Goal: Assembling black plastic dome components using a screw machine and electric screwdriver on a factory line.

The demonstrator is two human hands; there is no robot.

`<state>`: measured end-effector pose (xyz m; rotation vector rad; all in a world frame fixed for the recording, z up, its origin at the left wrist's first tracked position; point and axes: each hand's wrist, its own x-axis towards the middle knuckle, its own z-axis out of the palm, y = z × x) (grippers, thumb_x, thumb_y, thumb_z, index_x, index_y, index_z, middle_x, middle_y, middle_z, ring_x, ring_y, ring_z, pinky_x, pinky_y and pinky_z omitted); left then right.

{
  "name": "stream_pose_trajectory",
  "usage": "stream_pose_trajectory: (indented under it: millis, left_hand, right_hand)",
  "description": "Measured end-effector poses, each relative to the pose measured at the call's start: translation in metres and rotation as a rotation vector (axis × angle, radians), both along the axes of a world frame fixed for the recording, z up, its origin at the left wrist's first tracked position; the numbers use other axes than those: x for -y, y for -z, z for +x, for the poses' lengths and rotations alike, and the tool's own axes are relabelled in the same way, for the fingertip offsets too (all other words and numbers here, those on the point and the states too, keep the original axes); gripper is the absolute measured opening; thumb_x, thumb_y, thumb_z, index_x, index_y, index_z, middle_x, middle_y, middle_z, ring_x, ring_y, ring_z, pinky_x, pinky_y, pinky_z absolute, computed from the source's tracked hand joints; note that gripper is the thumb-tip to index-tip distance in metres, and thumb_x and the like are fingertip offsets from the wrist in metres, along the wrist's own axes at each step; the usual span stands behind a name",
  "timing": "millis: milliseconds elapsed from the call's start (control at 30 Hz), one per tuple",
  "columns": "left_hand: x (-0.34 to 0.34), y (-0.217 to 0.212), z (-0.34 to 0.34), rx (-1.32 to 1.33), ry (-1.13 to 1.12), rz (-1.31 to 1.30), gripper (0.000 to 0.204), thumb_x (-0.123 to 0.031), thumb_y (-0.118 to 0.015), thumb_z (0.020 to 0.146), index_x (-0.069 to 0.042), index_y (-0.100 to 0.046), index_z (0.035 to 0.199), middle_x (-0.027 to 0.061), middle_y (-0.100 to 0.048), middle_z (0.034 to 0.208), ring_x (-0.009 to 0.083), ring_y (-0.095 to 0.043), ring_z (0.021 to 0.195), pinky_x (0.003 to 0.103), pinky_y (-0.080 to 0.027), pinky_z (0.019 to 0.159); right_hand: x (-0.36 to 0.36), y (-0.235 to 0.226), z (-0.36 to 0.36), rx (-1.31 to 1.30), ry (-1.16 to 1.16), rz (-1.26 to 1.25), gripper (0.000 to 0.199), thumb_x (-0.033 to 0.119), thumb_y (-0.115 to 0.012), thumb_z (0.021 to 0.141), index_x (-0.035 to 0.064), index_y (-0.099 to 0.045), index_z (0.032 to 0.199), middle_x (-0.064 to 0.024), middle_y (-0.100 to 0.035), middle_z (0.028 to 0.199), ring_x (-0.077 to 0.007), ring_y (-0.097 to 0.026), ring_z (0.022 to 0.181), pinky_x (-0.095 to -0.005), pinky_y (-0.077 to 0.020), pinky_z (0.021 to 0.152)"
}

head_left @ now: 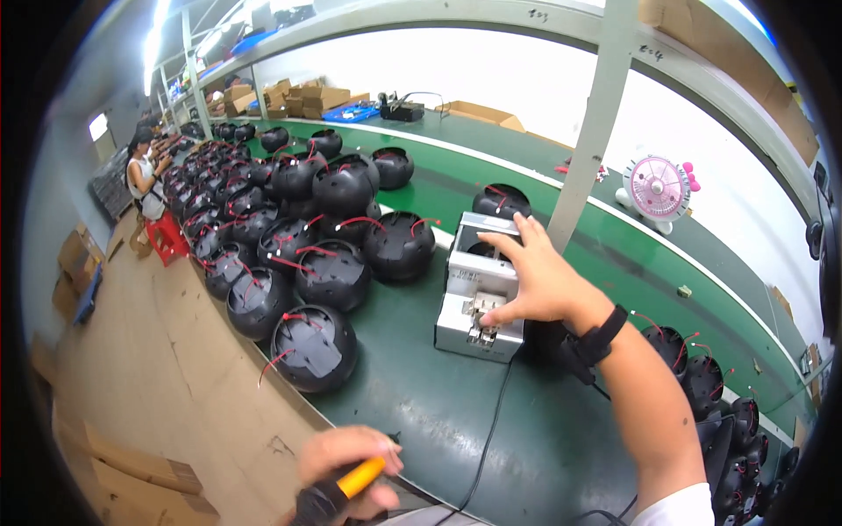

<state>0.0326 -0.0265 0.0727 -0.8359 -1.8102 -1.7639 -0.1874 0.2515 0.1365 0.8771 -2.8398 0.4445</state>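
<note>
My right hand reaches over a grey metal box with a stepped top, its fingers spread. The thumb touches small metal clips on the box's lower step, and the fingertips are near its far end. A black band circles the right wrist. Near the table's front edge, my left hand is closed around a tool with a yellow handle; the tool's working end cannot be made out. Just left of the box sits a round black housing with red wires, and a nearer housing rests by the table edge.
Many more black housings crowd the green table to the left. Others stand at the right. A black cable runs from the box toward me. A metal post and a pink fan stand beyond. A person works far left.
</note>
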Motion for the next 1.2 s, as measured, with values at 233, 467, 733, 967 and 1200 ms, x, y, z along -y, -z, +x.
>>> stream_pose_trajectory:
  millis: [233,467,733,967,1200]
  left_hand:
    - [-0.015,-0.023,-0.065,0.386,-0.233,0.423,0.017,-0.014,-0.072,0.093,-0.001,-0.062,0.095,0.0017,-0.059,0.071,0.0086,-0.057,0.055,0.023,-0.047,0.051]
    - [-0.012,-0.013,-0.062,0.269,-0.318,0.266,0.045,-0.044,-0.050,0.107,0.000,-0.059,0.110,0.0053,-0.058,0.068,0.0159,-0.063,0.060,0.030,-0.057,0.062]
    - [-0.007,-0.005,-0.070,0.414,-0.162,0.519,0.047,-0.048,-0.047,0.106,-0.003,-0.061,0.108,-0.0008,-0.048,0.060,0.0103,-0.051,0.048,0.026,-0.050,0.051]
    - [-0.011,0.013,-0.083,0.353,-0.215,0.449,0.053,-0.051,-0.043,0.107,-0.001,-0.054,0.117,-0.0017,-0.045,0.060,0.0085,-0.048,0.046,0.025,-0.048,0.047]
    - [0.009,0.019,-0.093,0.509,-0.086,0.569,0.053,-0.054,-0.041,0.106,-0.003,-0.051,0.113,-0.0028,-0.043,0.056,0.0084,-0.044,0.040,0.024,-0.045,0.042]
  right_hand:
    - [-0.006,0.002,-0.009,-0.017,-0.094,0.088,0.099,0.051,-0.092,0.064,0.0210,-0.048,0.147,-0.0422,-0.020,0.157,-0.0578,-0.016,0.148,-0.0565,-0.0240,0.120]
    - [-0.009,-0.003,-0.010,-0.079,-0.201,0.150,0.078,0.053,-0.075,0.085,0.0101,-0.049,0.145,-0.0260,-0.047,0.138,-0.0426,-0.045,0.132,-0.0473,-0.0371,0.112]
    - [0.004,0.032,-0.001,-0.502,0.037,0.085,0.044,0.042,-0.069,0.095,0.0041,-0.071,0.118,-0.0164,-0.068,0.102,-0.0289,-0.066,0.089,-0.0373,-0.0522,0.079]
    - [0.008,0.016,-0.014,-0.158,-0.013,-0.153,0.040,0.030,-0.067,0.101,-0.0050,-0.070,0.120,-0.0042,-0.072,0.097,-0.0057,-0.061,0.086,-0.0216,-0.0502,0.079]
    - [0.019,-0.002,-0.008,-0.072,0.064,-0.254,0.038,0.035,-0.070,0.098,-0.0009,-0.075,0.107,0.0091,-0.054,0.072,0.0001,-0.039,0.063,-0.0217,-0.0308,0.054]
